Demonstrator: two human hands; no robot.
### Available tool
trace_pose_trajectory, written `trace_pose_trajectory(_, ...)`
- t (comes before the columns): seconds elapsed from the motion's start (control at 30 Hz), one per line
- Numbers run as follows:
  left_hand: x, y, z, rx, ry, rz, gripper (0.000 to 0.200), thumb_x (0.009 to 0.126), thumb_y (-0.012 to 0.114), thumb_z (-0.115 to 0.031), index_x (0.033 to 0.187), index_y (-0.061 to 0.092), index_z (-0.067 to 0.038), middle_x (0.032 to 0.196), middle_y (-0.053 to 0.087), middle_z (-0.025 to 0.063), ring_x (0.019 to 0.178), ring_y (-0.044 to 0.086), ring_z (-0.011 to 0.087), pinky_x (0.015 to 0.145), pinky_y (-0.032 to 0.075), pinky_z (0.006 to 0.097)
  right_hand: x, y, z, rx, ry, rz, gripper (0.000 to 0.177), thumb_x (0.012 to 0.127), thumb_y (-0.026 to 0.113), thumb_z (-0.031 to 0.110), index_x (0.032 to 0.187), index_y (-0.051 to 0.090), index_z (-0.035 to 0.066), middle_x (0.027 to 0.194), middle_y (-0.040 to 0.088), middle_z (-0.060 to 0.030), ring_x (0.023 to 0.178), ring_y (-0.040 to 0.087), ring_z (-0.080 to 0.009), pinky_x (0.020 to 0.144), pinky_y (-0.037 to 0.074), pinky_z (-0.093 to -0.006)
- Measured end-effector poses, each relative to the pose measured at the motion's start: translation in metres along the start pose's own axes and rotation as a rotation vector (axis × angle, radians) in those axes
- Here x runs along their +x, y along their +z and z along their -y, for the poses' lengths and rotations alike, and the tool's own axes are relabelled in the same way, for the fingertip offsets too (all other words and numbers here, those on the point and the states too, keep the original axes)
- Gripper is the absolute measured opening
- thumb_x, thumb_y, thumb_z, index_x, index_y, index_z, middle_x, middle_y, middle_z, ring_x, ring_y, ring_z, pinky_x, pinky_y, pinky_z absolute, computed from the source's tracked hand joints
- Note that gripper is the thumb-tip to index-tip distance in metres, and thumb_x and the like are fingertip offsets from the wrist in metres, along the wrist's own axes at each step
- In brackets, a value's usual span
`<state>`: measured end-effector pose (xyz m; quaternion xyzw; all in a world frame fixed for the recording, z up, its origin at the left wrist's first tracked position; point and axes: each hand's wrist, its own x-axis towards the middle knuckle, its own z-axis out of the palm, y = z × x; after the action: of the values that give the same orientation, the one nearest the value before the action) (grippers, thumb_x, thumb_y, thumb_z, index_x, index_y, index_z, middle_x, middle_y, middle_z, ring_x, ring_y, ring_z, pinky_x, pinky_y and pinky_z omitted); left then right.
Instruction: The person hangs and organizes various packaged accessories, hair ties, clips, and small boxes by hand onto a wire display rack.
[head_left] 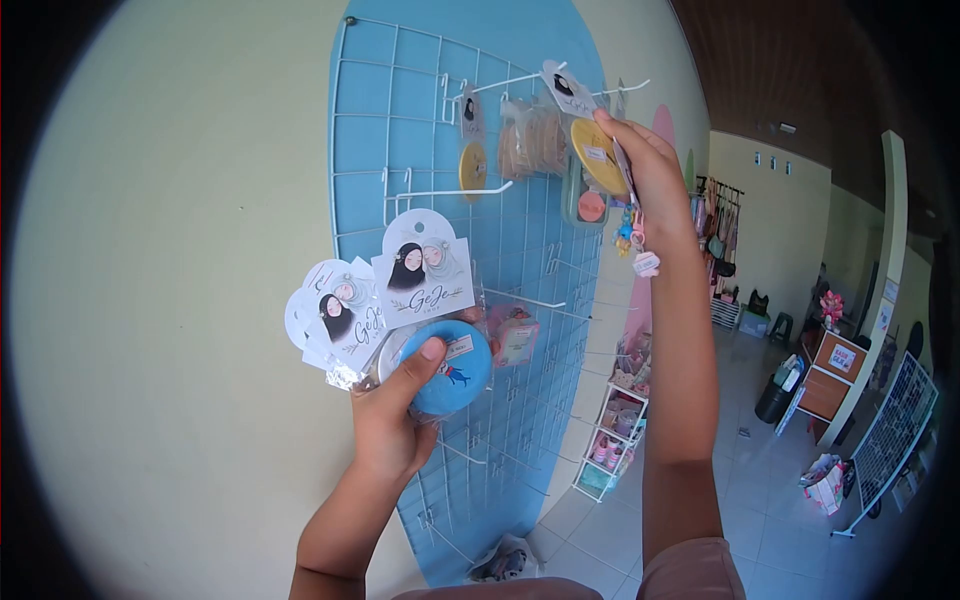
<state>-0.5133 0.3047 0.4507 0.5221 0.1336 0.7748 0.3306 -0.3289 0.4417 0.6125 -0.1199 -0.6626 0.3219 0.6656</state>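
Left hand (pixel 397 425), fingers closed: blue disc (pixel 458 388), "GeJe" cards (pixel 425 270); right hand (pixel 655 175), fingers pinched: yellow disc (pixel 598 158), "GeJe"-marked tag (pixel 568 88).

Soft, even daylight; black vignette at edges, strong fisheye curve, pale sheen on floor

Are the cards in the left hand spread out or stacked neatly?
Spread: the white cards fan sideways, edges peeking past each other.
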Motion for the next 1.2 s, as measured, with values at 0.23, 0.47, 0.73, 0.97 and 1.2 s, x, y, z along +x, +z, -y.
trace_pose_trajectory(0.23, -0.001, 0.001, -0.002, -0.019, -0.051, 0.009, 0.052, 0.086, 0.059, -0.017, 0.131, 0.039, -0.001, 0.11, 0.059, 0.0197, 0.102, 0.06, 0.0267, 0.087, 0.054, 0.0478, 0.026, 0.026, -0.041, -0.014, -0.008, 0.043, 0.034, 0.082, 0.07, 0.034, 0.088, 0.065, 0.001, 0.066, 0.056, 0.001, 0.053, 0.048, -0.0059, 0.048, 0.037, -0.0214)
trace_pose_trajectory(0.47, 0.0, 0.01, -0.003, -0.045, -0.099, 0.043, 0.052, 0.085, 0.059, -0.016, 0.13, 0.04, 0.0, 0.109, 0.06, 0.0197, 0.099, 0.062, 0.0274, 0.085, 0.055, 0.0459, 0.035, 0.053, -0.073, -0.11, 0.082, 0.074, 0.034, 0.083, 0.07, 0.035, 0.092, 0.066, 0.003, 0.071, 0.055, 0.0021, 0.057, 0.044, -0.0045, 0.052, 0.035, -0.0209)
trace_pose_trajectory(0.73, 0.007, 0.003, -0.003, -0.153, -0.102, 0.038, 0.04, 0.084, 0.064, -0.005, 0.122, 0.051, 0.001, 0.108, 0.064, 0.0149, 0.097, 0.065, 0.0235, 0.082, 0.055, 0.0346, -0.06, 0.017, -0.035, -0.051, -0.113, -0.009, 0.023, 0.088, 0.064, 0.023, 0.095, 0.063, 0.001, 0.079, 0.062, -0.0011, 0.063, 0.051, -0.0049, 0.058, 0.04, -0.0204)
trace_pose_trajectory(0.97, 0.007, 0.022, 0.013, -0.198, -0.06, 0.049, 0.04, 0.092, 0.059, -0.017, 0.126, 0.047, -0.001, 0.115, 0.06, 0.013, 0.1, 0.063, 0.0232, 0.083, 0.055, 0.0361, -0.107, 0.031, -0.019, -0.125, -0.167, 0.398, 0.02, 0.088, 0.067, 0.022, 0.09, 0.061, 0.003, 0.076, 0.064, -0.0024, 0.062, 0.055, -0.0032, 0.047, 0.037, -0.018)
trace_pose_trajectory(1.2, 0.018, 0.017, 0.012, -0.344, -0.008, 0.093, 0.056, 0.099, 0.026, -0.051, 0.129, 0.042, -0.008, 0.117, 0.056, 0.013, 0.105, 0.06, 0.0275, 0.085, 0.054, 0.0464, -0.045, 0.012, -0.009, 0.043, -0.12, 0.132, 0.021, 0.09, 0.064, 0.026, 0.09, 0.061, 0.005, 0.07, 0.06, 0.0019, 0.053, 0.05, -0.002, 0.044, 0.036, -0.0179)
